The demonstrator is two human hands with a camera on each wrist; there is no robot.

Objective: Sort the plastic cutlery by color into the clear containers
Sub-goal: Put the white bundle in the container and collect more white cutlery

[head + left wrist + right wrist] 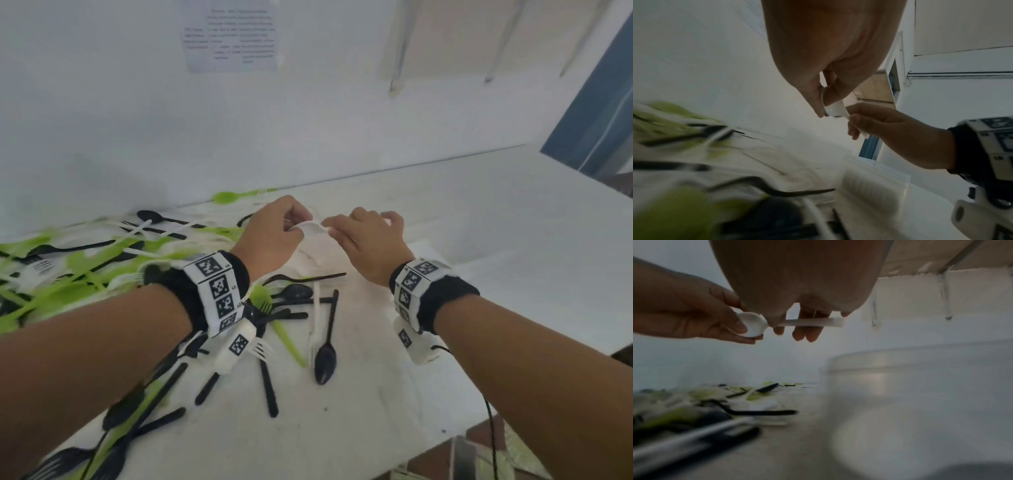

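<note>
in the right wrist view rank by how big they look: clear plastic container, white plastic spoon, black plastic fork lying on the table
1. Clear plastic container, by far the largest, though it is nearest the camera.
2. and 3. White plastic spoon and black plastic fork look alike in length; unranked.

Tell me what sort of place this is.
Probably a plain workroom set up for a sorting exercise: a white table against a bare white wall, a printed notice stuck on it, and loose plastic cutlery heaped there.
</note>
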